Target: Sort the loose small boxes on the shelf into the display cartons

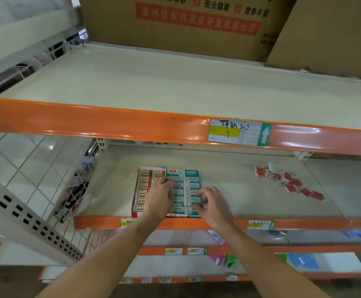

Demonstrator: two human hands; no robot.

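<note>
Two display cartons stand side by side on the lower shelf [229,190]. The red carton [141,186] on the left holds rows of small red-and-white boxes. The teal carton [191,179] on the right holds rows of teal boxes. My left hand [161,197] lies flat over the seam between the two cartons, fingers straight. My right hand [212,203] hovers at the teal carton's right front corner with fingers loosely curled, touching its edge; I see nothing in it. A scatter of several loose red boxes [287,181] lies on the shelf to the right.
An orange shelf rail [110,123] with a price label [239,132] crosses above the cartons. The upper shelf carries large brown cardboard boxes [186,24] at the back. A perforated bracket [31,220] and wire mesh stand at the left. Lower shelves hold coloured packets.
</note>
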